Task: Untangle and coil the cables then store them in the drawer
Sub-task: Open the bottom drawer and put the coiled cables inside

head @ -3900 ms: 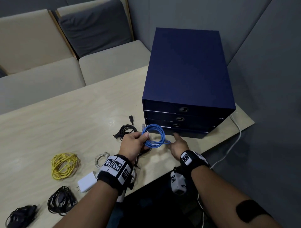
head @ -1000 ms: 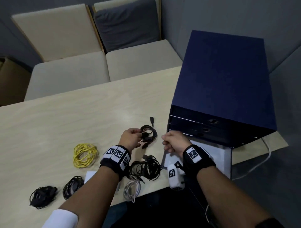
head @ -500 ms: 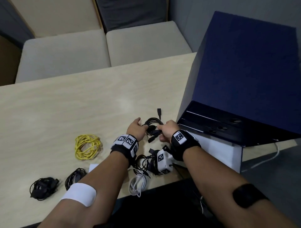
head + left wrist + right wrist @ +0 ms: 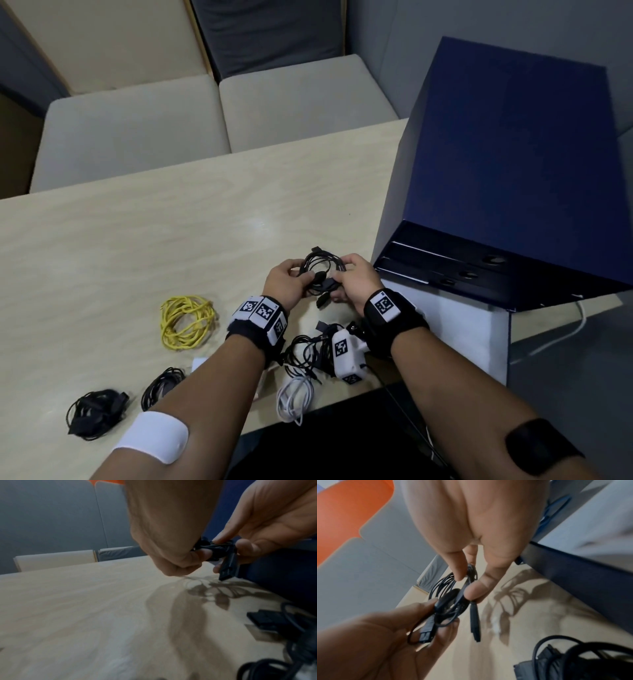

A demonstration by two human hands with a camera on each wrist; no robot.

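black cable (image 4: 320, 270) is pinched by left hand (image 4: 287, 284) and right hand (image 4: 356, 279) | loops should be kept even | loose plug (image 4: 475, 622) should be tucked in

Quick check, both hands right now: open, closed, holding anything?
Left hand: closed, gripping the black cable coil.
Right hand: closed, pinching the same coil.
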